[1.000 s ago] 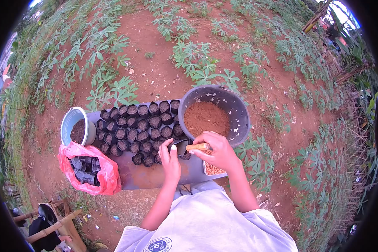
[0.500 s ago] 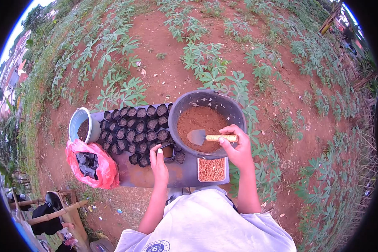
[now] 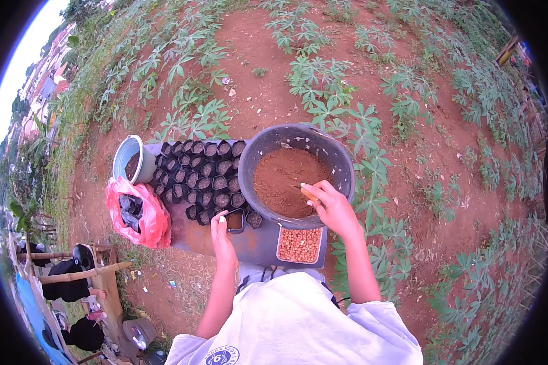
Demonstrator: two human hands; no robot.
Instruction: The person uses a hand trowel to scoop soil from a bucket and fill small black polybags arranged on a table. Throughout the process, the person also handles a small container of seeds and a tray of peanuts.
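My right hand (image 3: 335,210) grips the wooden handle of a small trowel (image 3: 309,193) over a big black bucket (image 3: 247,176) of loose reddish-brown soil (image 3: 280,176). The trowel's blade is edge-on or sunk in the soil and hardly shows. At the bucket's near left, my left hand (image 3: 224,243) has its fingers and thumb closed at the left edge of a squarish black pot (image 3: 235,221) with brown contents. Several small black seedling bags (image 3: 204,182) filled with dark soil stand in rows just beyond it.
A tub of tan seeds or kernels (image 3: 299,245) sits at the near right of the table (image 3: 256,243). On the left are a tilted pale bucket (image 3: 145,164) with dark soil and a pink plastic bag (image 3: 158,225) holding black plastic. Leafy plants (image 3: 323,79) grow around; a bamboo frame (image 3: 85,274) stands lower left.
My right hand has turned the trowel from lying flat above the soil to blade down into it. My left hand stays at the squarish pot. The whole view has shifted slightly.
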